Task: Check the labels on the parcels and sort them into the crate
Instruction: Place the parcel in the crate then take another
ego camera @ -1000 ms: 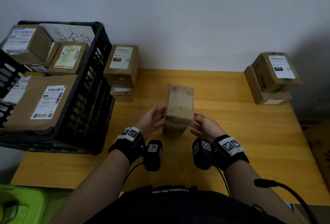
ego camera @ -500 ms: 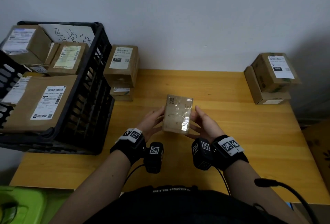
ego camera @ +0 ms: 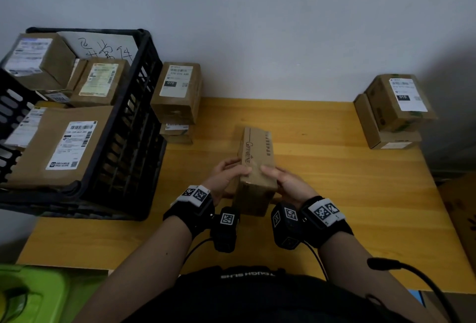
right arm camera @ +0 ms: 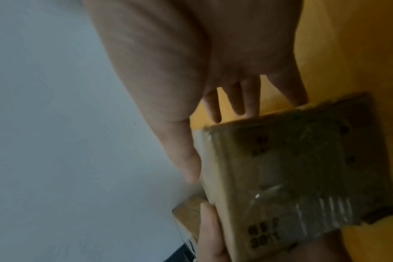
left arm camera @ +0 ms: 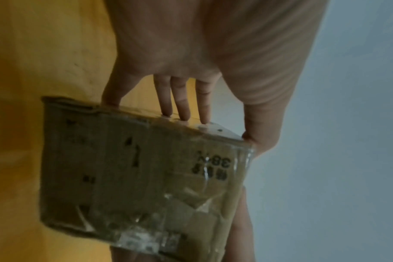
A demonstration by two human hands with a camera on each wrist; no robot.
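A small brown cardboard parcel (ego camera: 256,168) is held just above the wooden table (ego camera: 360,194), between both hands. Its upper long face shows printed lettering and no white shipping label. My left hand (ego camera: 231,172) grips its left side, thumb on top. My right hand (ego camera: 282,178) grips the right side the same way. In the left wrist view the fingers (left arm camera: 180,104) reach behind the taped parcel (left arm camera: 146,177). In the right wrist view the thumb (right arm camera: 186,159) presses the near edge of the parcel (right arm camera: 292,177). The black crate (ego camera: 128,127) at the left holds several labelled parcels.
Two stacked labelled parcels (ego camera: 177,93) stand against the crate's right side. Two more parcels (ego camera: 396,106) are stacked at the table's far right corner. A green bin (ego camera: 31,294) sits below the table's front left. The wall runs along the table's far edge.
Both hands have turned the parcel over: half a second ago its shiny taped face pointed up, now a printed long face does. The parcel has come slightly nearer my body.
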